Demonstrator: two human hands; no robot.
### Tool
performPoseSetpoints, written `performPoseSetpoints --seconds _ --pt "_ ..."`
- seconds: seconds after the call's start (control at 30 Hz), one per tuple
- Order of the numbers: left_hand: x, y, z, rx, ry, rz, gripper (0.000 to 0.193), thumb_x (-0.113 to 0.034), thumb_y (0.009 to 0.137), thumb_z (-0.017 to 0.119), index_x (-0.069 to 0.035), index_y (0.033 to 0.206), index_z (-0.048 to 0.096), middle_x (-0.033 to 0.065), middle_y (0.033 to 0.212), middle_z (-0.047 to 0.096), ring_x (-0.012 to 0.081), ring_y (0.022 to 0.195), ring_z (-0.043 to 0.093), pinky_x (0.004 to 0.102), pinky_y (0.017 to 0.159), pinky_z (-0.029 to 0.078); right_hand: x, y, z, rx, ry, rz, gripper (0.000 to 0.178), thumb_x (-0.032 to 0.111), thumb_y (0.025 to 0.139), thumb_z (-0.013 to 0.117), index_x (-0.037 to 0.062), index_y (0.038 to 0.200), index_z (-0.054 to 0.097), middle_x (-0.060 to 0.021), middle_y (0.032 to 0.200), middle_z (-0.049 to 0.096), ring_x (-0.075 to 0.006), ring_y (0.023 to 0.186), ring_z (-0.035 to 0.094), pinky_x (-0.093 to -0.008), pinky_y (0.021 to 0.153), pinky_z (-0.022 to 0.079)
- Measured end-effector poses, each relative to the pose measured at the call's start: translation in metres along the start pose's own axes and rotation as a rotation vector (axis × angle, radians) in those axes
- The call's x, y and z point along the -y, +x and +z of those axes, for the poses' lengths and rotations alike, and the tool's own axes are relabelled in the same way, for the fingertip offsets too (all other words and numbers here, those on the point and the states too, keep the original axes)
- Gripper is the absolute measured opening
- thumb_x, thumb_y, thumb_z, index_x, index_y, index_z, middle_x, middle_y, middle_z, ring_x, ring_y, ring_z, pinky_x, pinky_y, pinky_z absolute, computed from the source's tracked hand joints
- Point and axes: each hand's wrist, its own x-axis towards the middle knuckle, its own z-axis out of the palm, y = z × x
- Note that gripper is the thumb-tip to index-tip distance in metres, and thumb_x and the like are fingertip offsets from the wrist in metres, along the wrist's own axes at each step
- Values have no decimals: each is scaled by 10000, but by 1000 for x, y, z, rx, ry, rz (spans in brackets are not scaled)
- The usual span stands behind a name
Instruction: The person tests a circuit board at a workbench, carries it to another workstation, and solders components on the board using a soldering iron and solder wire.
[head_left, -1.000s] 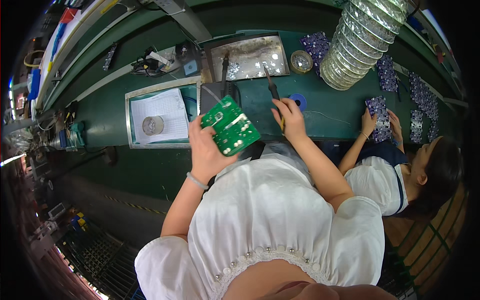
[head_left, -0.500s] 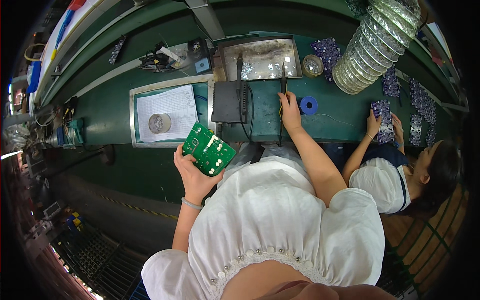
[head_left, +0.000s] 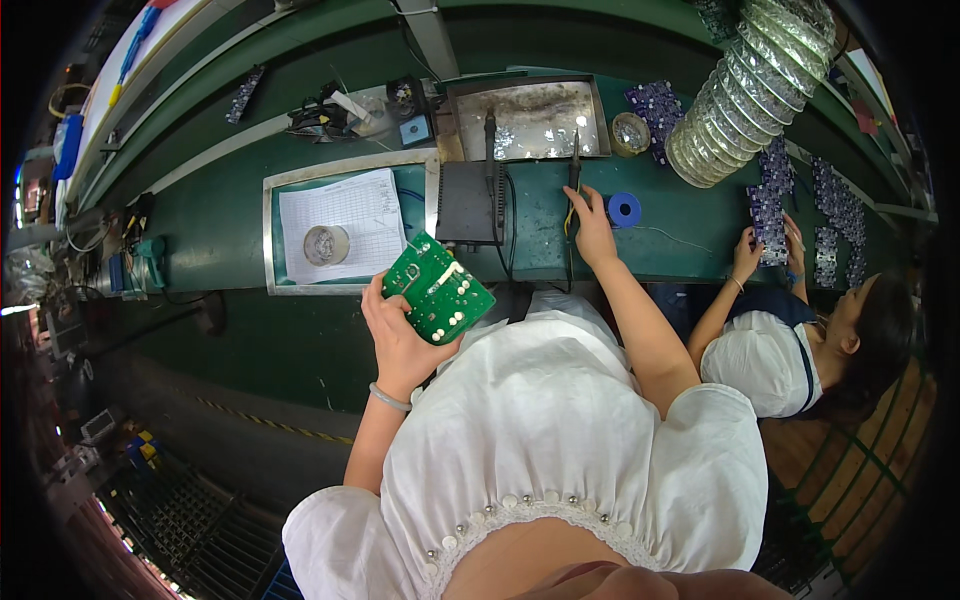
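Observation:
My left hand [head_left: 396,330] grips a green circuit board [head_left: 432,292] by its lower left edge, in front of the bench edge. White parts dot the board's face. Over the bench my right hand [head_left: 592,225] is closed around a soldering iron [head_left: 575,172], its tip pointing away toward a shallow metal tray [head_left: 545,122] with bright bits of solder in it. Just right of that hand lies a blue spool [head_left: 624,209] with a thin wire trailing from it. A second iron [head_left: 490,148] rests over a black box-shaped station [head_left: 468,203].
Left on the bench, a framed panel [head_left: 270,225] bears printed sheets [head_left: 370,215] and a small round tin [head_left: 326,245]. A ribbed foil duct [head_left: 745,95] hangs at right. Beyond it a co-worker [head_left: 765,355] handles purple circuit boards [head_left: 768,225]. Another round tin [head_left: 629,133] stands beside the tray.
The view has shifted slightly. My left hand and the green board have moved a little up and to the right; both hands keep their holds. The co-worker's board now sits nearer the other purple boards.

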Motion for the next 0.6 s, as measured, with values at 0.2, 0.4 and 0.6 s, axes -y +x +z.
performPoseSetpoints --seconds 0.2,0.4,0.6 --pt "-3 9 -7 -5 23 35 784 -227 496 881 -54 1022 326 288 1315 323 454 1193 346 540 974 327 -5 -5 3 -12 11 -54 726 -196 734 404 175 1352 485 -209 1300 450 -391 1171 491 -409 974 438" --pt "-7 19 -14 -29 21 85 757 -239 502 872 -64 998 327 278 1273 357 429 1163 371 520 979 306 -5 -13 2 -64 25 -43 624 -125 801 418 110 1379 411 -235 1250 476 -383 1126 516 -391 946 443" --pt "-7 21 -16 -40 11 104 746 -245 509 866 -65 992 327 274 1261 372 420 1161 376 510 982 295 -13 -18 32 -62 79 320 439 214 885 640 -22 1215 475 -158 926 627 -226 747 633 -346 686 509"
